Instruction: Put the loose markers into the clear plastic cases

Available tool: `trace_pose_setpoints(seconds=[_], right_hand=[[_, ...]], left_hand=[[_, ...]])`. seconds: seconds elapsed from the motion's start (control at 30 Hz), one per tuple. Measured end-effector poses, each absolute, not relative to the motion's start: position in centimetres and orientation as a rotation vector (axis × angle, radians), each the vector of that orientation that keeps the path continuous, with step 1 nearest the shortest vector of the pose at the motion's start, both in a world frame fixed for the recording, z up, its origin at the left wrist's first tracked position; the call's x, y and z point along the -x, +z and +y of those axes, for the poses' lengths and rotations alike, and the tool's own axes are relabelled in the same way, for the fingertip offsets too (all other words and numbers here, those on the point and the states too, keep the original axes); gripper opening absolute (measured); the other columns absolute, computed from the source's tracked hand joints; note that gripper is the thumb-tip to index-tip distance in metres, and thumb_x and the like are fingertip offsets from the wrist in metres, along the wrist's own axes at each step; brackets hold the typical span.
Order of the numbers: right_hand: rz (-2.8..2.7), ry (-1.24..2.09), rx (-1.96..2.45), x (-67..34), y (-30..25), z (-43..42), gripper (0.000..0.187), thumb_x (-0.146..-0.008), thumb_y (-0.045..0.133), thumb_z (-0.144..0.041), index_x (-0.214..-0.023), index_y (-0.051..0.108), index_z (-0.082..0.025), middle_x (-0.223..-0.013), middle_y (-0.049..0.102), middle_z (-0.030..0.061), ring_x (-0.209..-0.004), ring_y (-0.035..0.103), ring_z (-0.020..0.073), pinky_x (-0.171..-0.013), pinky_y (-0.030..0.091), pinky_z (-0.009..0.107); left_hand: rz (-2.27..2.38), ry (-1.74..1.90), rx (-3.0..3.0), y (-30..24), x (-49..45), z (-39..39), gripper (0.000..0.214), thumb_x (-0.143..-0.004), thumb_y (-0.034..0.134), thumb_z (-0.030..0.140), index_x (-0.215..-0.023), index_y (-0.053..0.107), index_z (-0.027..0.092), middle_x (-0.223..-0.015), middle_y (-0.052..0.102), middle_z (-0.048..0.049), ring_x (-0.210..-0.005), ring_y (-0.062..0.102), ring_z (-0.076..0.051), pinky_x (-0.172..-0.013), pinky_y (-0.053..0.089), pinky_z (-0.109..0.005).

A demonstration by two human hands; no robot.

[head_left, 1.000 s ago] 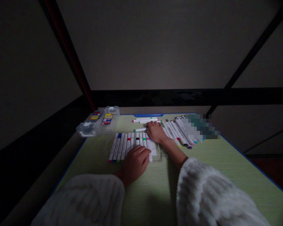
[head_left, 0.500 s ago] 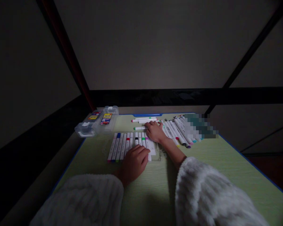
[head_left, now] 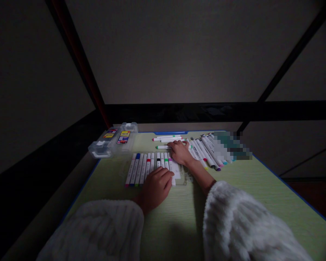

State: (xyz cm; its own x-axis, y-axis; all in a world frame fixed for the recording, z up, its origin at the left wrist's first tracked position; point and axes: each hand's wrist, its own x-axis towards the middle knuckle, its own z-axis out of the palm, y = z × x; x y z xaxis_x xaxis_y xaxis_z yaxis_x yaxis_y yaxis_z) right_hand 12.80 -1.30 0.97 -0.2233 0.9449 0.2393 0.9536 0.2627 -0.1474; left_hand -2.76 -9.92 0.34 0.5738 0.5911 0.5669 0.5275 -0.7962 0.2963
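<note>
My left hand (head_left: 157, 185) lies over the near ends of a row of white markers (head_left: 138, 170), with its fingers curled together. Its fingertips touch the near end of the purple-banded marker (head_left: 170, 164); whatever is under the palm is hidden. The row sits in a clear plastic tray (head_left: 184, 181). Farther back, my right hand (head_left: 180, 152) is closed over a green-ended marker (head_left: 161, 147) that lies crosswise beyond the row. Both ends of this marker show, one on each side of the fingers, while its middle is covered.
More white markers (head_left: 206, 150) lie fanned out on the right, beside a pixelated patch. Two or more markers (head_left: 167, 139) lie crosswise at the back. A clear plastic case (head_left: 112, 143) with labels stands at the back left of the green, blue-edged table (head_left: 233, 203).
The view has shifted slightly. Both hands stay nearly in place, and the right end of the green-ended marker now shows more clearly beside my right fingers.
</note>
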Motion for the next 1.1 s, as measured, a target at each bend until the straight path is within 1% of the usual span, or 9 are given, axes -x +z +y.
trace_pose_setpoints(seconds=[0.27, 0.37, 0.5, 0.67, 0.77, 0.83, 0.9, 0.97, 1.1], right_hand=[[-2.299, -0.106, 1.605, -12.6, 2.1, -1.8, 0.035, -0.079, 0.04, -0.011, -0.109, 0.057, -0.019, -0.101, 0.063, 0.0094, -0.102, 0.048, 0.0261, -0.091, 0.024, 0.047], [-2.26, -0.121, 1.496, -12.3, 3.4, -2.2, 0.034, -0.081, 0.039, -0.012, -0.11, 0.057, -0.017, -0.1, 0.064, 0.0106, -0.097, 0.052, 0.0249, -0.087, 0.033, 0.04], [-2.07, 0.092, 1.402, -12.2, 4.4, -2.7, 0.036, -0.08, 0.044, -0.011, -0.114, 0.054, -0.016, -0.104, 0.064, 0.0102, -0.093, 0.057, 0.0213, -0.082, 0.041, 0.032], [-1.832, 0.537, 1.278, -13.2, 3.5, -4.4, 0.044, -0.081, 0.044, -0.013, -0.125, 0.045, -0.019, -0.096, 0.065, 0.0067, -0.066, 0.064, 0.0136, -0.069, 0.05, 0.029], [-1.708, 0.781, 1.245, -14.3, 2.4, -5.9, 0.034, -0.082, 0.043, -0.019, -0.114, 0.056, -0.016, -0.103, 0.063, 0.0086, -0.063, 0.065, 0.0123, -0.064, 0.052, 0.027], [-1.641, 0.901, 1.254, -14.8, 1.7, -6.8, 0.028, -0.082, 0.045, -0.024, -0.101, 0.063, -0.015, -0.097, 0.065, 0.0082, -0.064, 0.065, 0.0135, -0.061, 0.052, 0.027], [-1.595, 1.011, 1.225, -15.1, 1.2, -7.5, 0.027, -0.08, 0.048, -0.027, -0.097, 0.065, -0.015, -0.087, 0.068, 0.0059, -0.063, 0.065, 0.0138, -0.061, 0.052, 0.027], [-1.553, 1.057, 1.218, -15.0, 0.9, -8.0, 0.028, -0.078, 0.049, -0.029, -0.097, 0.064, -0.014, -0.083, 0.068, 0.0054, -0.062, 0.065, 0.0139, -0.06, 0.052, 0.027], [-1.629, 0.917, 1.273, -14.4, 1.1, -8.7, 0.029, -0.077, 0.05, -0.026, -0.1, 0.063, -0.014, -0.086, 0.068, 0.0058, -0.063, 0.062, 0.0139, -0.057, 0.049, 0.025]], left_hand=[[0.973, 1.046, -2.708, 0.1, 2.7, -9.9, 0.016, -0.079, 0.045, 0.006, -0.08, 0.059, 0.016, -0.073, 0.06, -0.0038, -0.073, 0.053, -0.017, -0.067, 0.045, -0.029], [0.97, 1.041, -2.701, 0.1, 2.7, -9.9, 0.017, -0.079, 0.045, 0.006, -0.081, 0.059, 0.016, -0.075, 0.06, -0.0039, -0.074, 0.053, -0.017, -0.068, 0.045, -0.029], [0.988, 1.004, -2.696, 0.2, 2.8, -10.0, 0.017, -0.079, 0.046, 0.006, -0.08, 0.059, 0.016, -0.075, 0.06, -0.0039, -0.075, 0.053, -0.017, -0.067, 0.045, -0.029], [0.995, 0.981, -2.681, 0.4, 2.8, -10.1, 0.017, -0.079, 0.046, 0.005, -0.081, 0.059, 0.016, -0.076, 0.06, -0.0037, -0.076, 0.053, -0.017, -0.069, 0.044, -0.029], [1.005, 0.973, -2.677, 0.5, 2.8, -10.2, 0.017, -0.079, 0.046, 0.005, -0.081, 0.059, 0.016, -0.075, 0.06, -0.0034, -0.076, 0.053, -0.017, -0.069, 0.044, -0.029], [1.006, 0.975, -2.677, 0.5, 2.8, -10.2, 0.017, -0.079, 0.047, 0.005, -0.08, 0.059, 0.016, -0.075, 0.06, -0.0034, -0.076, 0.054, -0.017, -0.069, 0.045, -0.029], [0.998, 0.987, -2.676, 0.4, 2.8, -10.2, 0.017, -0.079, 0.047, 0.006, -0.08, 0.059, 0.016, -0.076, 0.06, -0.0035, -0.076, 0.054, -0.017, -0.069, 0.045, -0.029], [0.987, 1.004, -2.675, 0.4, 2.8, -10.2, 0.017, -0.079, 0.047, 0.006, -0.082, 0.059, 0.016, -0.076, 0.06, -0.0036, -0.076, 0.054, -0.017, -0.069, 0.045, -0.029], [0.943, 1.017, -2.693, 0.4, 2.8, -10.2, 0.017, -0.079, 0.045, 0.006, -0.083, 0.059, 0.016, -0.077, 0.06, -0.004, -0.077, 0.054, -0.017, -0.069, 0.046, -0.029]])
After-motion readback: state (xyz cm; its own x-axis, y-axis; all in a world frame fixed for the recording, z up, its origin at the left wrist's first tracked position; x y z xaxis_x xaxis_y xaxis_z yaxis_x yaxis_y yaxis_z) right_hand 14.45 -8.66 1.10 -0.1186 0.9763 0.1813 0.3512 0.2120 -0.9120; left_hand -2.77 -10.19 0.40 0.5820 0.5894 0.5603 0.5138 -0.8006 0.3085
